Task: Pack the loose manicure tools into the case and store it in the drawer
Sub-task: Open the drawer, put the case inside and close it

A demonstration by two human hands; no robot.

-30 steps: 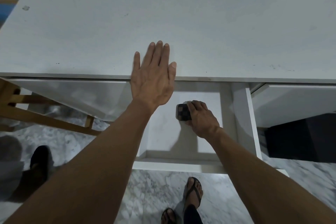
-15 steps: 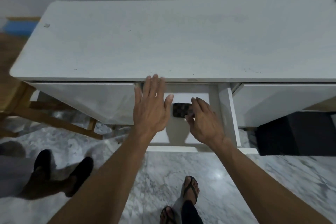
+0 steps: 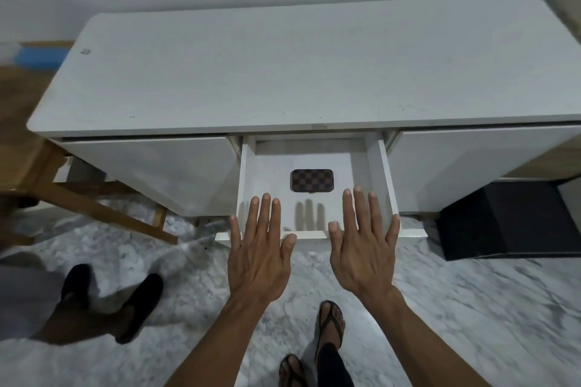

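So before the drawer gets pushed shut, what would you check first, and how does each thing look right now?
1. Case lies flat inside the drawer: ok.
2. Case is closed: ok, lid looks shut.
3. Left hand holds nothing: ok, fingers spread open.
4. Right hand holds nothing: ok, open too.
5. Fingers out of the drawer opening: not ok, fingertips of both hands hover over its front edge.
6. Loose tools left on the desk: ok, none visible.

Checkered case (image 3: pixel 311 180) lies shut in the pulled-out drawer (image 3: pixel 385 179), both hands empty.
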